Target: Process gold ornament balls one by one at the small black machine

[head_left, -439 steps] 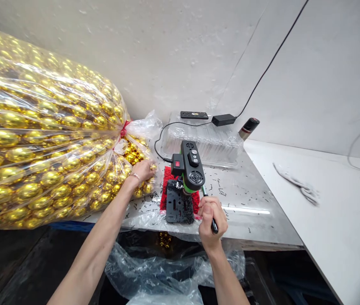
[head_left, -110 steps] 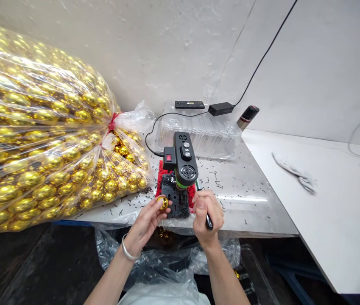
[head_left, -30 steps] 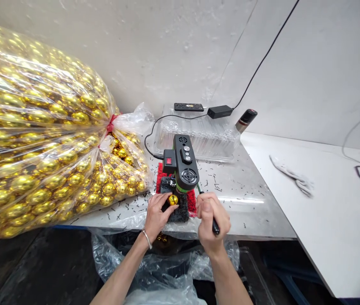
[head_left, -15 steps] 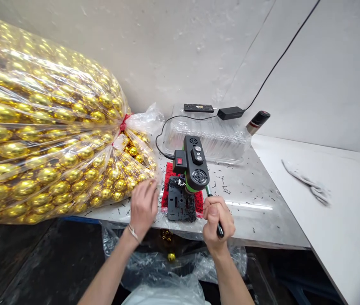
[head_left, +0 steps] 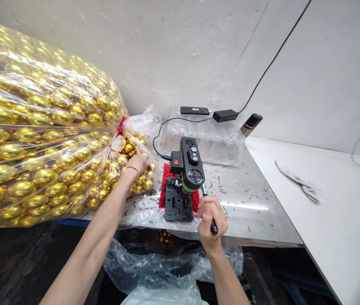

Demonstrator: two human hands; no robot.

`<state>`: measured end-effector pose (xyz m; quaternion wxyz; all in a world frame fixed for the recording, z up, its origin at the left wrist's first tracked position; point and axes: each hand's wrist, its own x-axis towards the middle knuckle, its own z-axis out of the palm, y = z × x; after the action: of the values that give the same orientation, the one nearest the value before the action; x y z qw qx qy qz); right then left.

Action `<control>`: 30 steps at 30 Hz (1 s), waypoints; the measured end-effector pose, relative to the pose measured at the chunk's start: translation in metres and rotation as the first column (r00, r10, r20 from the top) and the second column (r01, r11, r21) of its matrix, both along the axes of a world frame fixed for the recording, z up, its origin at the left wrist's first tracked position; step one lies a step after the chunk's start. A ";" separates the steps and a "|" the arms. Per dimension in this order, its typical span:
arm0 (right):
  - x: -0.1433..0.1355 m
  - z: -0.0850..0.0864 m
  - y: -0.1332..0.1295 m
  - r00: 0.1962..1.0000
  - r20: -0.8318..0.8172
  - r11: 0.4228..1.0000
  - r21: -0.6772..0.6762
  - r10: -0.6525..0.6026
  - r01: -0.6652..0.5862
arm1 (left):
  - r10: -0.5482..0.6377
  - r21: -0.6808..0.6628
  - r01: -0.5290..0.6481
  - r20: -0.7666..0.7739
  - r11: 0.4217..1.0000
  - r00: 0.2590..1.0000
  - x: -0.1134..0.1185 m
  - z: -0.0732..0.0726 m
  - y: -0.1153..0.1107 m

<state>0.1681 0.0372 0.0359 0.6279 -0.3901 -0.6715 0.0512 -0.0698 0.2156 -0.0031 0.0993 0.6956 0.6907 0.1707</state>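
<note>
My left hand point(head_left: 138, 164) reaches into the opening of a big clear plastic bag point(head_left: 121, 125) packed with shiny gold balls point(head_left: 57, 159). Its fingers are apart among the balls at the opening, their tips partly hidden. My right hand point(head_left: 212, 219) is closed round the black handle point(head_left: 214, 228) of a lever on a small press point(head_left: 192, 163). This press has a black and green head, a red switch and a slotted black base plate point(head_left: 178, 203). The base stands on a red mat point(head_left: 166, 171) strewn with black bits.
Behind the press lies a clear plastic tray point(head_left: 199, 131), with a black power adapter point(head_left: 226, 115) and a dark flat bar point(head_left: 194, 110). A spray can point(head_left: 251, 124) leans nearby. Gloves point(head_left: 299, 182) lie on the white table. Below the edge hangs clear plastic point(head_left: 154, 267) with gold balls.
My left hand has moved from beside the press up and left into the bag's opening. A gold ball seen below the table edge is gone from that spot. My right hand keeps its grip.
</note>
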 end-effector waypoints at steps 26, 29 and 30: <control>0.002 0.014 0.003 1.000 -0.011 1.000 -0.012 -0.006 0.006 | 0.440 -0.417 0.146 0.869 0.897 -0.224 0.076 -0.012 -0.159; 0.003 0.019 0.006 1.000 -0.020 1.000 0.008 -0.004 0.004 | 0.417 -0.413 0.085 0.908 0.907 -0.045 0.087 -0.021 -0.153; 0.003 0.020 0.007 1.000 -0.021 1.000 0.012 -0.005 0.005 | 0.399 -0.400 0.067 0.917 0.914 0.021 0.090 -0.023 -0.151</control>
<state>0.1710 0.0443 0.0560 0.6372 -0.3874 -0.6644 0.0498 0.0202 0.0648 -0.0264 0.6424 0.2657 0.5229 0.4932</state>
